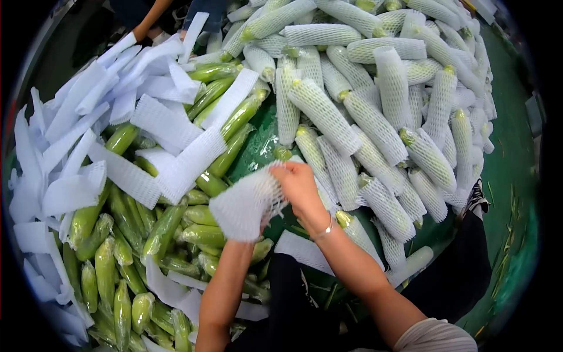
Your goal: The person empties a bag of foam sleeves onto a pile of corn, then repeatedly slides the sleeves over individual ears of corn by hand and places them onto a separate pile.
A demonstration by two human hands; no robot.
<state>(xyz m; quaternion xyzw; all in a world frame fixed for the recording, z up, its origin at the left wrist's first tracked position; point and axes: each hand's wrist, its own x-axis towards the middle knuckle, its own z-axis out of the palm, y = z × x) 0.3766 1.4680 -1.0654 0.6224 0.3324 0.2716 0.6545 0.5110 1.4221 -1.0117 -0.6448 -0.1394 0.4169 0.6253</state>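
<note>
A white foam net sleeve (243,202) is stretched between my hands in the middle of the view. My right hand (298,186) is closed on its upper right end, fingers bent over the mesh. The sleeve covers most of my left hand (264,223), which comes up from below; its fingers are hidden. Just beyond my right fingertips shows a pale green tip (282,154). To the left lie green corn ears (164,232) in clear plastic film. On the right is a big heap of corn ears in foam net sleeves (375,123).
Flat foam net sleeves (76,117) are piled at the left, some lying over the film-wrapped ears. Another flat sleeve (304,251) lies near my knees. Another person's arm (151,20) reaches in at the top left. Leaf scraps (509,246) litter the green floor at the right.
</note>
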